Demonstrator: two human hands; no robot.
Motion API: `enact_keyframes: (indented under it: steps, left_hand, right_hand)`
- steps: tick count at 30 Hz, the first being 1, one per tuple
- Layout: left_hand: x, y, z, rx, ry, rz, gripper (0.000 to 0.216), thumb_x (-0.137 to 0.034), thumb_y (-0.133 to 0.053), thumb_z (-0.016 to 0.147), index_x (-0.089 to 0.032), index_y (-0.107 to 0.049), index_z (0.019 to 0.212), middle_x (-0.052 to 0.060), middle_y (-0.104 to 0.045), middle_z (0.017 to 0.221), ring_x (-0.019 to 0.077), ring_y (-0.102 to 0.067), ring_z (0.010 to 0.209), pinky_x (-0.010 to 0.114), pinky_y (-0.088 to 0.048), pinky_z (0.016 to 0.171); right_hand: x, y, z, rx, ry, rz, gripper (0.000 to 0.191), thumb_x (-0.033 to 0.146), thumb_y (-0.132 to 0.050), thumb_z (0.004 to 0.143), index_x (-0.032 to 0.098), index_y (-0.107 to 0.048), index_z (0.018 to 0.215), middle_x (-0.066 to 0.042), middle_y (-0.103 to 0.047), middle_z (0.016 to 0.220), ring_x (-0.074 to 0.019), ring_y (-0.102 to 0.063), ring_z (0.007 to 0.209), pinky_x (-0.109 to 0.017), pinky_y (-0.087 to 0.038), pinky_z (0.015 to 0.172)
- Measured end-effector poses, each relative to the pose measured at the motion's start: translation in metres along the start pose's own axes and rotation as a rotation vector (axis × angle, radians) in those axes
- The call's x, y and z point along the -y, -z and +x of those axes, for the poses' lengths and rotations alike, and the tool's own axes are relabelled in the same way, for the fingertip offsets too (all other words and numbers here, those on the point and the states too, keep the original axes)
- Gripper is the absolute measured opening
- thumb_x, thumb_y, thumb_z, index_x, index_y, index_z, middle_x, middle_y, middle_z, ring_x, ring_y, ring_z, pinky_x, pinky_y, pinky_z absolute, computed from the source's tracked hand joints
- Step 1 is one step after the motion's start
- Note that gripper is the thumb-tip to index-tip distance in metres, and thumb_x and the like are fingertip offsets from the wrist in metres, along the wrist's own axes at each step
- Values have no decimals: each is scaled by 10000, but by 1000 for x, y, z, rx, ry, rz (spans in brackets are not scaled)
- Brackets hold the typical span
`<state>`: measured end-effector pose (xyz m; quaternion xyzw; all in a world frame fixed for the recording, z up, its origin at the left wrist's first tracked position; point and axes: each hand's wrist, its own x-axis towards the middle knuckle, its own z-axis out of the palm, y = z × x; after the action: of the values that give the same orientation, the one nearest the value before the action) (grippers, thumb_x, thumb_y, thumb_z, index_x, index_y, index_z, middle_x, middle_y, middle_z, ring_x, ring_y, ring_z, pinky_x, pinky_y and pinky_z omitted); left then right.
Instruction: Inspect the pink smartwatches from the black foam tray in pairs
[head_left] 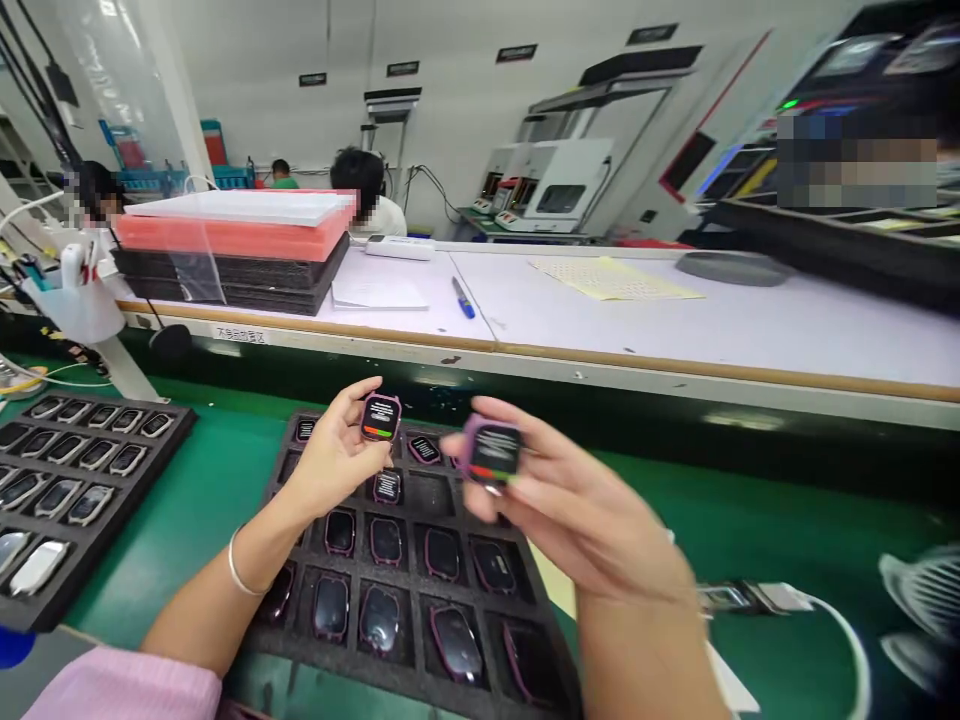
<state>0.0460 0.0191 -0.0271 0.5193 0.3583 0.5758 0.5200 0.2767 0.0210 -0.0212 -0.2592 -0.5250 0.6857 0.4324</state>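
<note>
My left hand (346, 448) pinches a purple-framed smartwatch case (381, 416) whose lit screen shows text and an orange-green bar. To its right, my right hand (551, 490) grips another purple smartwatch case (493, 450) with a similar lit screen; this hand is blurred by motion. Both watches are held above a black foam tray (352, 590), apart from each other. Purple watch cases sit in many of its pockets, such as a dark one (381, 618) near the front and a lit one (388, 486) farther back. My right hand hides part of the tray.
At the left lies a second foam tray (161, 455) of silver watch cases. A cable with a connector (780, 598) rests at the right. On the raised shelf are stacked trays (232, 275), a blue marker (463, 298) and yellow paper (611, 278). Other people sit behind it.
</note>
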Motion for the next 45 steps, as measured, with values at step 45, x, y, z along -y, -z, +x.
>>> enact_keyframes:
  steps: [45]
  left_hand:
    - [4, -5, 3, -27, 170, -88, 562, -219, -763, 722, -158, -605, 1258, 47, -724, 1058, 176, -765, 688, 263, -663, 679]
  right_hand:
    - [-32, -10, 40, -118, -56, 105, 542, 225, -863, 688, 205, -594, 1158, 8, -663, 818, -127, -611, 661, -247, -434, 624]
